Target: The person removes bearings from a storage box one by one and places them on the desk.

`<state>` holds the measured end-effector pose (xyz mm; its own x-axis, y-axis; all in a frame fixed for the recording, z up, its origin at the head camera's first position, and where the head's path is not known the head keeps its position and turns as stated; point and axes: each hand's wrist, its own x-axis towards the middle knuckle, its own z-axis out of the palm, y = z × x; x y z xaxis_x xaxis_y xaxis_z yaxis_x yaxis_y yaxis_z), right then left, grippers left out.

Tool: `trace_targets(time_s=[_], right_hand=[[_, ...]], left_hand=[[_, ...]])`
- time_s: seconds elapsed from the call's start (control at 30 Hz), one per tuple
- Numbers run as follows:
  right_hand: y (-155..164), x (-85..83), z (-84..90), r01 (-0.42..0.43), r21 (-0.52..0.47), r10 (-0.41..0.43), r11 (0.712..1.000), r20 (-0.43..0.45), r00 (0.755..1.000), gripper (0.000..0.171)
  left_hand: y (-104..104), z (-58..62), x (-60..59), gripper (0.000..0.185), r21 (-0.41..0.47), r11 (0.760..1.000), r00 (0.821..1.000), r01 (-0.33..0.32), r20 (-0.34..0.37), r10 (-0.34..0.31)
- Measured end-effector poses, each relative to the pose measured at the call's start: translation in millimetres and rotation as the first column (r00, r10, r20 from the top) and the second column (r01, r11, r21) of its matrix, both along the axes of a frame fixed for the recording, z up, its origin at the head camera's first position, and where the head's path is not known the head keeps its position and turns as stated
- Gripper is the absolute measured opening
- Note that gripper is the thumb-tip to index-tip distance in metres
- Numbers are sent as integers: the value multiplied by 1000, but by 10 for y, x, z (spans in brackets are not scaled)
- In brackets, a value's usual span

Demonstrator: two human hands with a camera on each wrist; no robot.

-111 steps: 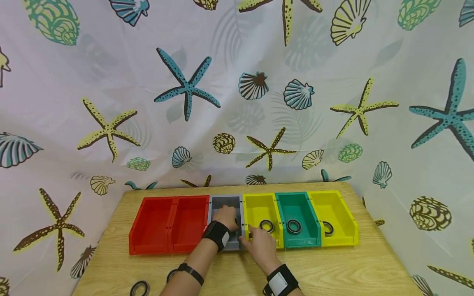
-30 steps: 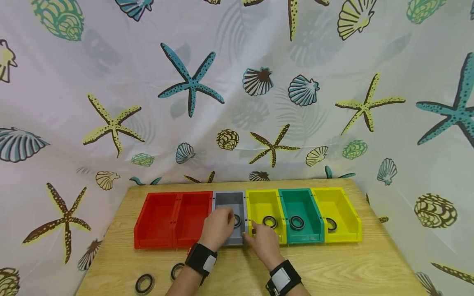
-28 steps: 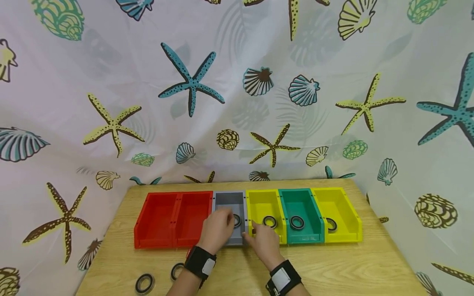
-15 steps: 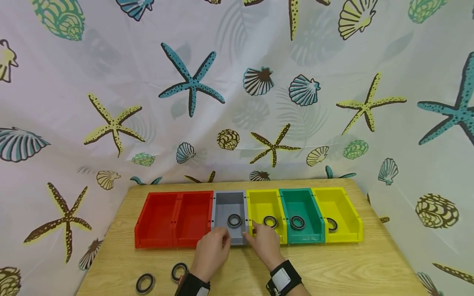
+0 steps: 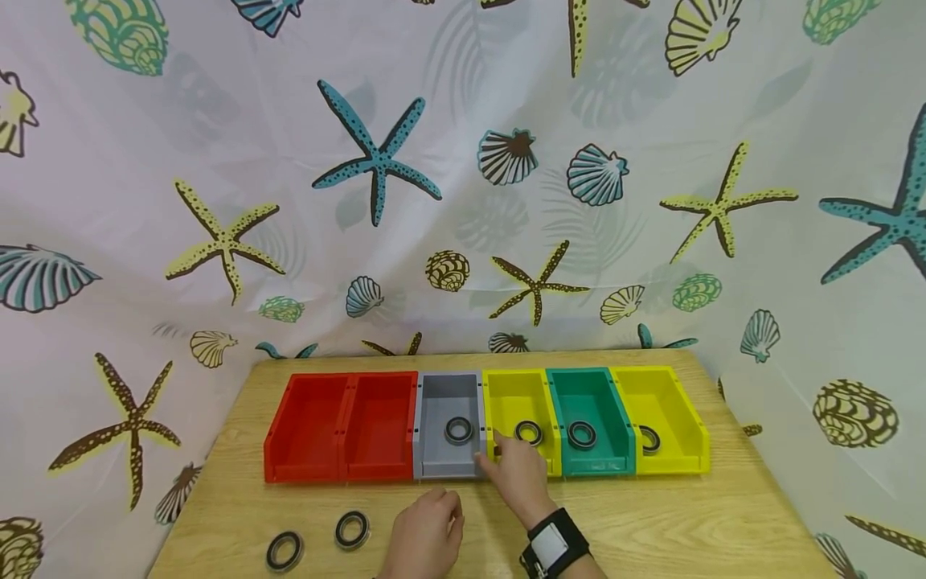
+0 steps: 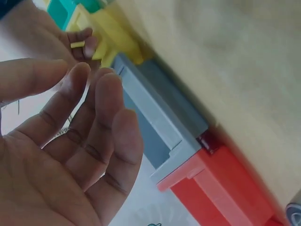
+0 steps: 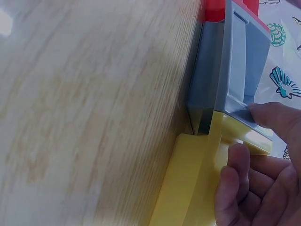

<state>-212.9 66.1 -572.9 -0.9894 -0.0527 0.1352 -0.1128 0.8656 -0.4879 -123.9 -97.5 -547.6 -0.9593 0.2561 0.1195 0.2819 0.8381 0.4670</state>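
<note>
Wooden table (image 5: 651, 523) — six bins, six rings.

I see a light wooden table (image 5: 651, 523) carrying a row of open bins set side by side: two red bins (image 5: 340, 430), a grey bin (image 5: 443, 462), a yellow bin (image 5: 510, 402), a teal bin (image 5: 589, 398) and a second yellow bin (image 5: 669, 418). Directly on the wood nearer me, at the left, lie two black rings (image 5: 318, 540), close together but not touching.
</note>
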Motion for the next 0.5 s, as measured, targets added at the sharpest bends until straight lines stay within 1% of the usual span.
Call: trace_targets(time_s=[0.07, 0.13, 0.2, 0.33, 0.43, 0.5], right_hand=[[-3, -4, -3, 3, 0, -3, 1000, -3, 1000, 50], [-3, -6, -8, 6, 2, -6, 1000, -3, 1000, 50], [-1, -7, -13, 8, 4, -8, 1000, -3, 1000, 50], [8, -12, -21, 14, 1, -14, 1000, -9, 1000, 50], [5, -17, -35, 15, 2, -15, 1000, -12, 1000, 50], [-5, -16, -41, 16, 5, -16, 1000, -9, 1000, 51]], left_hand=[[4, -27, 35, 18, -14, 1000, 1000, 10, 19, -10], [-13, -47, 56, 18, -29, 1000, 1000, -5, 29, 6], [-51, -60, 71, 19, -43, 998, 999, -39, 31, 40], [-173, -76, 85, 22, -46, 993, 994, -112, 4, 112], [-296, -75, 89, 24, -40, 984, 985, -172, 19, 173], [-391, -72, 87, 24, -37, 976, 975, -215, 48, 217]])
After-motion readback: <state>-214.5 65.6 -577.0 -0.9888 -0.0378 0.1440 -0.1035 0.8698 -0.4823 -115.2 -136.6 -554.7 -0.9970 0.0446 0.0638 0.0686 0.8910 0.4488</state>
